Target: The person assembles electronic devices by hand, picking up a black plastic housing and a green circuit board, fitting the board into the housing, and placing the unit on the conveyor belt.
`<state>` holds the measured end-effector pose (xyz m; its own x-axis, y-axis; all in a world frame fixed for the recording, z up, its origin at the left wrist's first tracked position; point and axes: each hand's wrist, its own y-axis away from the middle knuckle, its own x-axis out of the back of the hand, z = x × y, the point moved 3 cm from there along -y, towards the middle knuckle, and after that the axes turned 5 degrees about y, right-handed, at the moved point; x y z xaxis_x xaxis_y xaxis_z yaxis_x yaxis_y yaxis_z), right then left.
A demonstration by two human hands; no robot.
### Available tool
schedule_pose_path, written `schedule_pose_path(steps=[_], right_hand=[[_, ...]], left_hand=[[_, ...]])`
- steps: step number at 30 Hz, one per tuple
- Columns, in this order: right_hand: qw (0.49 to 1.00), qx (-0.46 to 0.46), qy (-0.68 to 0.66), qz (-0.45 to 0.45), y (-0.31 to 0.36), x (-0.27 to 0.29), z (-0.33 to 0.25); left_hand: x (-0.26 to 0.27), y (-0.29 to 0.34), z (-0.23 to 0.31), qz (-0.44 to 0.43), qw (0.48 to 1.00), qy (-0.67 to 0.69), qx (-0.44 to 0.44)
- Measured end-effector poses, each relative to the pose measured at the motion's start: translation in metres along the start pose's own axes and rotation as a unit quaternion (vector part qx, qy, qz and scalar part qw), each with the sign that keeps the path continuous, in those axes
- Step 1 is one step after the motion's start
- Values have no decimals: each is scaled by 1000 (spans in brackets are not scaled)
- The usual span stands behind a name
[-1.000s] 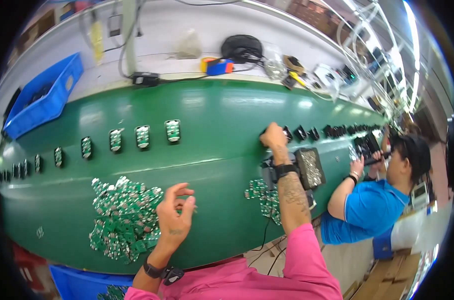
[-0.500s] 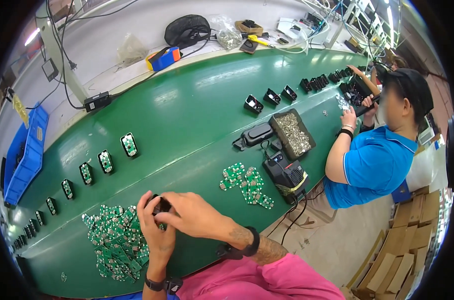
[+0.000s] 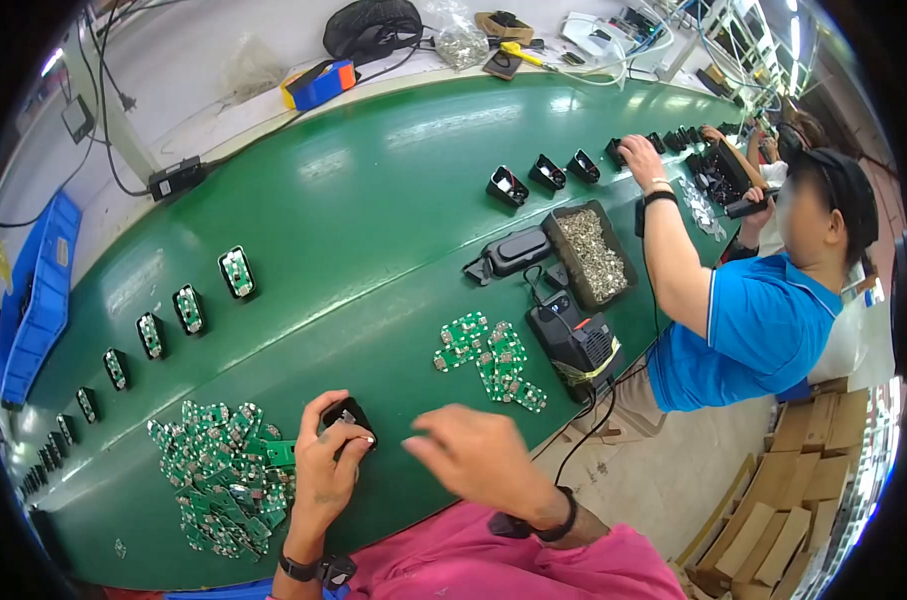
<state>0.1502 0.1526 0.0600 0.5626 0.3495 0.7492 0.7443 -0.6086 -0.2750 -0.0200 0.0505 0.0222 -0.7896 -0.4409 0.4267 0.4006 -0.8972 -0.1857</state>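
My left hand (image 3: 326,465) is closed round a small black plastic housing (image 3: 348,412), tilted with its hollow side partly showing. To its right, apart from the housing, my right hand (image 3: 479,455) hangs over the bench, its fingers smeared by motion. Beside my left hand lies a heap of green circuit boards (image 3: 214,480). A smaller cluster of green boards (image 3: 489,360) sits beyond my right hand.
A row of black housings with boards (image 3: 189,310) runs down the left of the green bench (image 3: 374,230). Right of centre are a tray of small metal parts (image 3: 596,255), a black device (image 3: 574,340) and black housings (image 3: 508,186). A co-worker (image 3: 774,310) sits at right.
My right hand has come away from the housing and moved right, while my left keeps hold of it. The co-worker's arm now reaches out to the black housings in the far row.
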Motion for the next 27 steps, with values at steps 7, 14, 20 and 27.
schedule_pose_path(steps=[7, 14, 20, 27], right_hand=[[948, -250, 197, 26, 64, 33, 79], [958, -221, 169, 67, 75, 22, 87], [939, -227, -258, 29, 37, -5, 36], [984, -66, -167, -11, -1, -36, -8]], left_hand=[[-1, -2, -5, -33, 993, 75, 85], [-4, -5, -6, -60, 989, 115, 72], [-3, 0, 0, -69, 993, 91, 41], [-4, 5, -6, -87, 992, 91, 25]])
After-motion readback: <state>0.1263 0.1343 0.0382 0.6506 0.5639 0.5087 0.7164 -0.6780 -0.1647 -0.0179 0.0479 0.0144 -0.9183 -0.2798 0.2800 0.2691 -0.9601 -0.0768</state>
